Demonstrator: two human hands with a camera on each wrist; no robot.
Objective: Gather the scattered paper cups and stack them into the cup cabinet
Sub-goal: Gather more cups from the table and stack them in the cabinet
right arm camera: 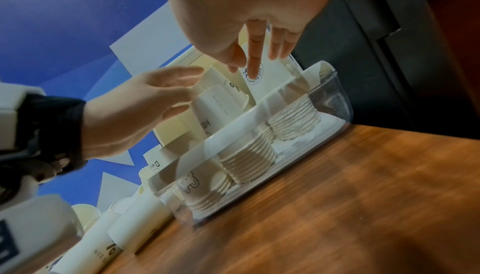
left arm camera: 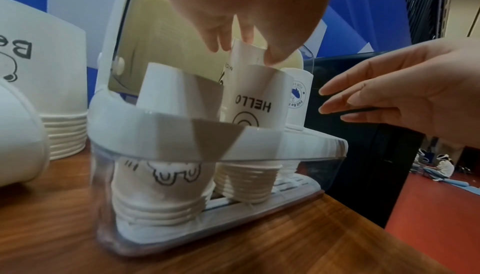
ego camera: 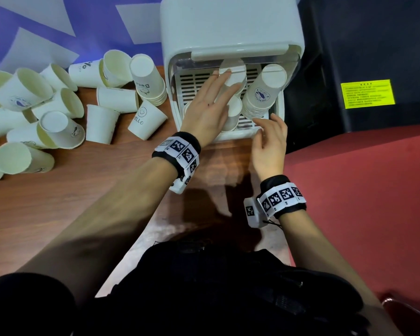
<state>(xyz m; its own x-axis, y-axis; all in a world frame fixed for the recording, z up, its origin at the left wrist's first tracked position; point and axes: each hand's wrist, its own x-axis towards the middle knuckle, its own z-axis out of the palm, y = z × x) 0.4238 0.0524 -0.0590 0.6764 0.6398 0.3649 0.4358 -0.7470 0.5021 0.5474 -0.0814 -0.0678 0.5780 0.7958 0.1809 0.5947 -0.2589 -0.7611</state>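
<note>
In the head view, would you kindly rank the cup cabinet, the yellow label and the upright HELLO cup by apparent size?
1. cup cabinet, by far the largest.
2. yellow label and HELLO cup: these look about alike, and the label sits farther back, so I would not rank them.

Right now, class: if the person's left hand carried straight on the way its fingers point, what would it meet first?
Most likely the tall upside-down cup stack at the middle back of the cup cabinet. The left hand has straight fingers aimed into the opening, with fingertips already at that stack's top, though actual contact is unclear.
</note>
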